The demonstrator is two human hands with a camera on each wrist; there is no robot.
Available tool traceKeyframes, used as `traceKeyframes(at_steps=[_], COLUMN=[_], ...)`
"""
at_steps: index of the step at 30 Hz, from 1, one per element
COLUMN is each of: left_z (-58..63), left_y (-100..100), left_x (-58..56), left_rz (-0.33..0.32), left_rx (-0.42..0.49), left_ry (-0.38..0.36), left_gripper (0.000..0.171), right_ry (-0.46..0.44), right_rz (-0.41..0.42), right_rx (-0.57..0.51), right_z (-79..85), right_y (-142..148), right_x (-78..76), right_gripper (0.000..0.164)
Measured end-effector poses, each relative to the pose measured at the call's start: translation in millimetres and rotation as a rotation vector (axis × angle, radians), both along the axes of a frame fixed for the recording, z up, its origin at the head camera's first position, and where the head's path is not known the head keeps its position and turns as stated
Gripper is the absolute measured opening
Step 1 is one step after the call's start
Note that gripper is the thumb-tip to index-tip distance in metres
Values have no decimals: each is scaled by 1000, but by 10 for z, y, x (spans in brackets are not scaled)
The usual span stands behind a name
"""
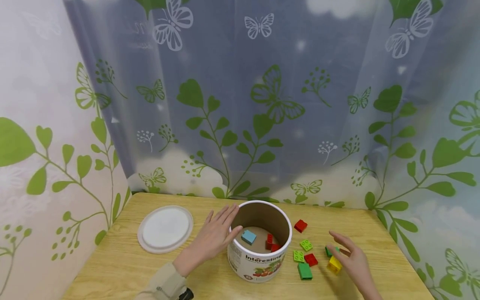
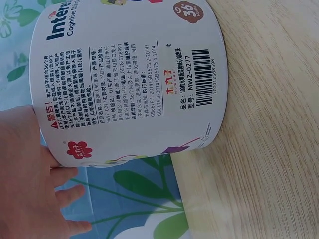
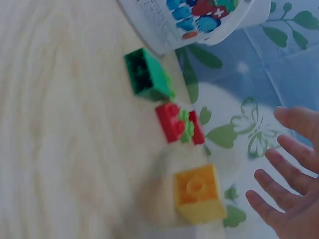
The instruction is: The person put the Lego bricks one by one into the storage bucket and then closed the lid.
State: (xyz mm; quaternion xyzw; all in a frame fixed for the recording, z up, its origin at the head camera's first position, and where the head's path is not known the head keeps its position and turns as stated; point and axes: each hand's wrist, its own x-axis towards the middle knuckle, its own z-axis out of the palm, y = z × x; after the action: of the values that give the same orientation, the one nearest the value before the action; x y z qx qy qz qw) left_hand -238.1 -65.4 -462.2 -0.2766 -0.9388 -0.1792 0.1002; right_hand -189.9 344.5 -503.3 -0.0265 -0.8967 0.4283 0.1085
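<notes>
Leaf-and-butterfly curtains (image 1: 232, 54) hang behind the wooden surface (image 1: 105, 271), on which a white bucket (image 1: 245, 266) stands upright; inside the bucket lie a light-blue brick (image 1: 248, 237) and red pieces (image 1: 269, 241); left of it lies a round white lid (image 1: 165, 227); at the bucket's left rim is the left hand (image 1: 215, 238), its grip wide, fingers straight; just right of the bucket lie lime-green bricks (image 1: 306, 245), two red bricks (image 1: 300, 226) and a green brick (image 1: 305, 271); farther right of it, the right hand (image 1: 352, 260) hovers by a yellow brick (image 1: 334, 265) and another green brick (image 1: 330, 251), its grip wide, holding nothing.
</notes>
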Motion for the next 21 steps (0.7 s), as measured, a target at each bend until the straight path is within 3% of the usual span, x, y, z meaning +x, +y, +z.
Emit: traceKeyframes(at_steps=[21], left_z=[-19], left_y=[-7], left_x=[-8], left_rz=[2], left_rx=[-16], left_ry=[11], left_gripper=[66], right_ry=[-226], right_rz=[0], right_rx=[85], right_z=[-266], right_y=[225], right_x=[79], right_gripper=[62])
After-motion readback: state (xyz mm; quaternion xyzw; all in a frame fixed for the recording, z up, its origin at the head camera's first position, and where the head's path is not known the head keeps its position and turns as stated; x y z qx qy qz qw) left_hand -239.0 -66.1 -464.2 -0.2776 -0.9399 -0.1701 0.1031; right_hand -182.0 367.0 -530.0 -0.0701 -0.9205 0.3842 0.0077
